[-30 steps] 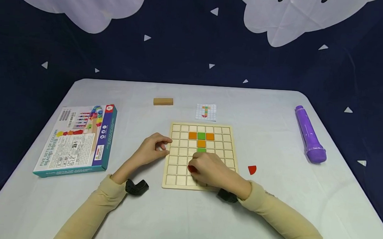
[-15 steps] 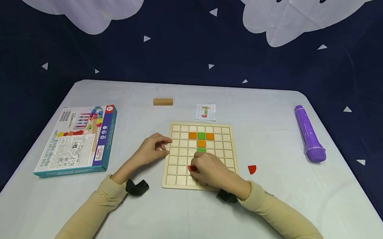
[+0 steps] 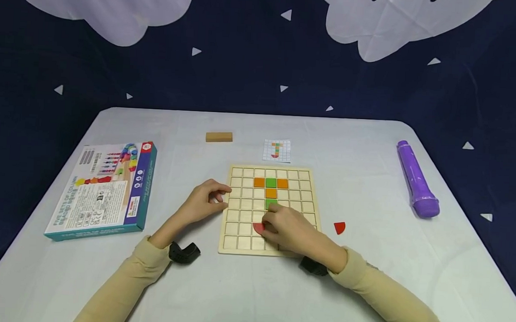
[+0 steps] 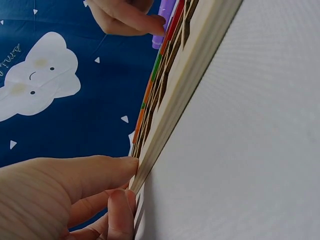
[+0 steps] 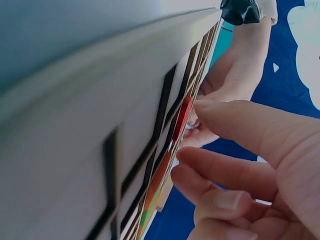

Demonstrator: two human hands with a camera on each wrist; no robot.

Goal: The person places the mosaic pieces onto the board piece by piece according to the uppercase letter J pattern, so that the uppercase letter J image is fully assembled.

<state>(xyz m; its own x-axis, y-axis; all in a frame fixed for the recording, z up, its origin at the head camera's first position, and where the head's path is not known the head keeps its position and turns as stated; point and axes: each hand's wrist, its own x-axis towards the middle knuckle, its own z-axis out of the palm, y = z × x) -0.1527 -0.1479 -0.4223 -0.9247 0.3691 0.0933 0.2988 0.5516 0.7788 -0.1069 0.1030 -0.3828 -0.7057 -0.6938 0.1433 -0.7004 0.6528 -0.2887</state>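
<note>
A wooden grid board (image 3: 241, 251) lies on the white table with orange and green square tiles, among them an orange tile (image 3: 271, 194) and a green tile (image 3: 271, 182). A red quarter-circle piece (image 3: 259, 228) sits in a lower cell. Over that piece is my right hand (image 3: 291, 231); in the right wrist view its thumb is by the red piece (image 5: 182, 119), with a gap between thumb and forefinger. With thumb and fingertips, my left hand (image 3: 204, 197) touches the board's left edge. Another red quarter-circle (image 3: 339, 228) lies right of the board. My right hand hides several cells.
Behind the board lie a pattern card (image 3: 277, 151) and a wooden block (image 3: 219, 137). A flat toy box (image 3: 103, 192) lies at the left, and a purple toy microphone (image 3: 416, 181) at the right. Dark cloth with clouds hangs behind the table.
My right hand has drawn slightly to the right, and more of the red quarter-circle in the lower cell shows. My left hand has stayed at the board's edge.
</note>
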